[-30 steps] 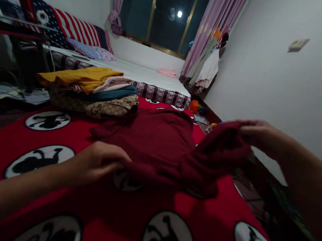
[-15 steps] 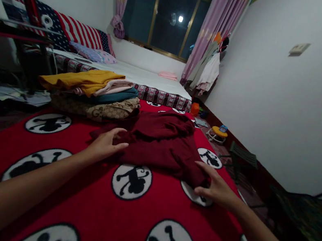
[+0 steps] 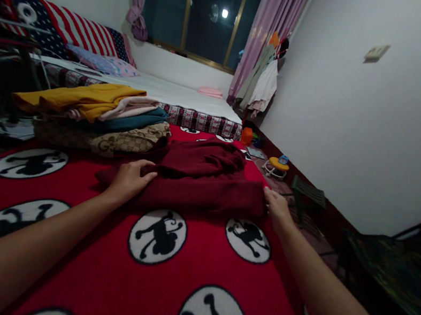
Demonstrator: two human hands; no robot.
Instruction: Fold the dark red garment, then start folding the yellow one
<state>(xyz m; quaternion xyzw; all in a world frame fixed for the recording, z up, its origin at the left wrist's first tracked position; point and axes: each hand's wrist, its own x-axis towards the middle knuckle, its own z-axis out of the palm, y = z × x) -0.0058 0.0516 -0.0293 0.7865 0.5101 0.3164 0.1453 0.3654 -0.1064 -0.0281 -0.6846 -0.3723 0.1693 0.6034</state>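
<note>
A dark red garment [image 3: 206, 181] lies partly folded on a red blanket [image 3: 171, 286] printed with black-and-white round figures. My left hand [image 3: 129, 178] rests on the garment's left part, fingers curled over the cloth. At the garment's right edge my right hand [image 3: 276, 204] pinches the fold. Both arms reach forward over the blanket.
A pile of folded clothes [image 3: 91, 115], yellow on top, sits just behind the garment on the left. Farther back is a mattress [image 3: 176, 98] under a dark window. Clothes hang at the right wall [image 3: 262, 82]. A small stool [image 3: 305, 196] and toys stand on the floor at right.
My right hand brought the lifted part of the dark red garment down and across, then moved to its right edge. My left hand slid from the front hem to the left part.
</note>
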